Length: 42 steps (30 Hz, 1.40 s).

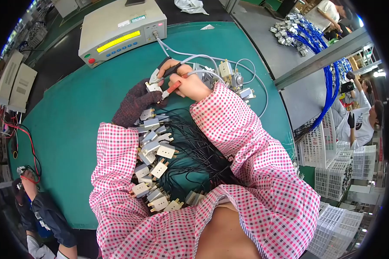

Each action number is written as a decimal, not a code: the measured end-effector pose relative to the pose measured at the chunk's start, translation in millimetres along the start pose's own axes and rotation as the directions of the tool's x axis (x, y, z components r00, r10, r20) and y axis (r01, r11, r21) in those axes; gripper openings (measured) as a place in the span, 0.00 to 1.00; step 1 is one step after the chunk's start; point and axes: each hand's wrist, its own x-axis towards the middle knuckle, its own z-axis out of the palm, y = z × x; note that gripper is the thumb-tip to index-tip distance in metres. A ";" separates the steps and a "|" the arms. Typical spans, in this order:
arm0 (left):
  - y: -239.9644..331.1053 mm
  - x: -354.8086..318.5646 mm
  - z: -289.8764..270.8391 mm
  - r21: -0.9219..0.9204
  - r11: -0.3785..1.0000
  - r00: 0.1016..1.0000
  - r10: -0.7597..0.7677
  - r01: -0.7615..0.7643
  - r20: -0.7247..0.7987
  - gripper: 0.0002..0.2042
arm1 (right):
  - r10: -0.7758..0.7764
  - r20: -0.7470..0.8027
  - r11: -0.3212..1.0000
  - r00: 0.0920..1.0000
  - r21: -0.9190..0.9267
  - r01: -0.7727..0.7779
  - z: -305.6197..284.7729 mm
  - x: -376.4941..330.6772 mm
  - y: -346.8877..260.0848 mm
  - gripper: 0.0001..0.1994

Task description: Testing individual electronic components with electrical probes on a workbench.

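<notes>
My left hand [136,101], in a dark knitted glove, is closed on a small white socket block [153,86] with metal prongs. My bare right hand [193,88] is closed on two test leads on grey cables. One is a black-handled clip [172,69], its metal jaws at the upper edge of the block. The other is a red-handled probe [173,88], its tip beside the block near my gloved fingers. Whether either tip touches metal I cannot tell. Several similar socket blocks [165,150] with black wires [194,149] lie between my forearms.
A grey tester [123,32] with a lit yellow display stands at the far side of the green mat [65,142]. More blocks [224,68] lie beyond my right hand. White crates [317,140] and blue cables [328,86] are at right; another person's hand [29,181] is at left.
</notes>
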 end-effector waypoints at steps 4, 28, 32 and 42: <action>3.2 -1.2 0.5 0.074 0.997 0.999 -0.022 0.024 -0.035 0.28 | 0.033 -0.018 0.999 0.999 0.037 -0.032 0.5 1.9 -0.4 0.12; 34.0 82.6 18.0 0.568 0.823 0.996 -0.059 0.008 0.072 0.23 | -0.210 -0.419 0.802 0.883 0.443 0.401 -73.8 -5.9 -10.8 0.11; 12.7 44.7 16.1 -0.072 0.992 0.994 0.105 -0.102 0.035 0.16 | -0.134 -0.341 0.896 0.931 0.360 0.260 -64.2 -1.9 2.8 0.11; 9.9 18.6 13.8 -0.347 0.935 0.986 0.118 -0.071 0.118 0.28 | -0.085 -0.303 0.967 0.949 0.205 0.152 -42.6 -0.3 8.5 0.12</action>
